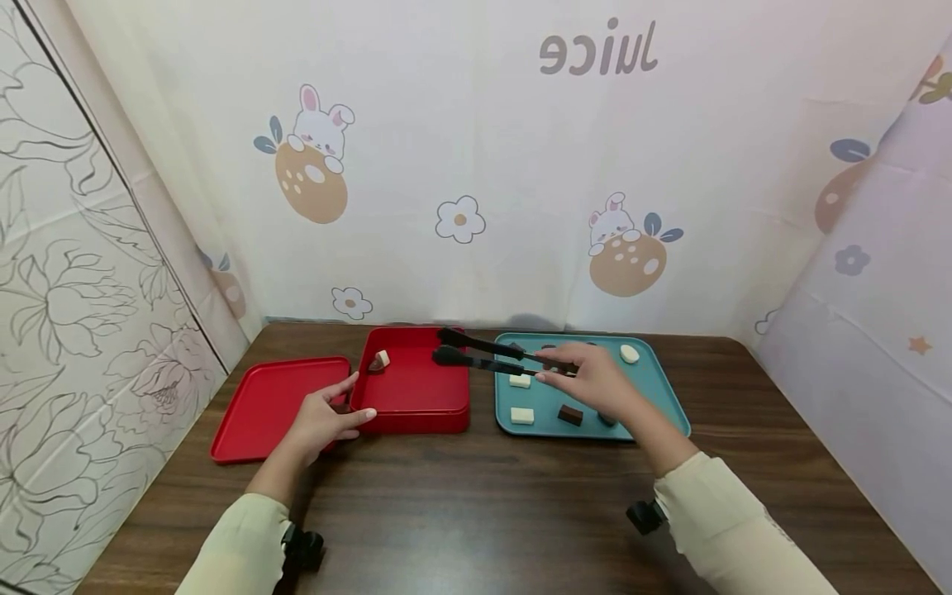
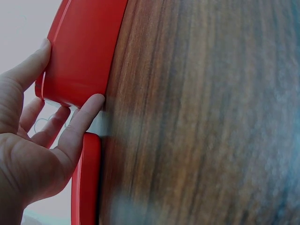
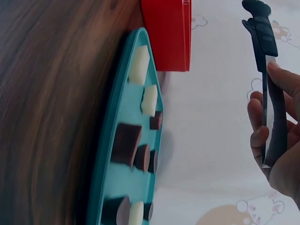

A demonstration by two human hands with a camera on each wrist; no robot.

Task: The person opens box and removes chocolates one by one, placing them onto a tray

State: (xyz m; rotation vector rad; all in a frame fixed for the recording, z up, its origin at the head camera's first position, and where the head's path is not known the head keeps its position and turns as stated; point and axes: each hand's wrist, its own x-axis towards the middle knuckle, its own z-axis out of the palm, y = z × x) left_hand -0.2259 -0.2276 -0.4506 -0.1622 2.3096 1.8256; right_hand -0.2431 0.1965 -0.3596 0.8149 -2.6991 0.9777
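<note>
My left hand [image 1: 325, 423] holds the near left corner of a red box [image 1: 427, 423], thumb on the front wall and fingers along the left side. Inside the box, at its left, lie a small white piece [image 1: 383, 358] and a brown chocolate-like piece [image 1: 375, 364]. My right hand [image 1: 591, 376] grips a pair of black-and-metal tongs [image 1: 487, 351]. The two tong tips point left over the box's right side, slightly apart, with nothing between them. Beneath the right hand is a teal tray [image 1: 550, 430] bearing white and dark brown pieces, some hidden by hand and tongs.
A shallow red lid [image 1: 260, 405] lies flat to the left of the box, partly behind the left hand. White blocks [image 1: 522, 416], a brown block [image 1: 571, 415] and a white oval piece [image 1: 629, 354] are spread on the tray. A printed curtain [image 1: 461, 149] hangs behind the wooden table [image 1: 476, 512].
</note>
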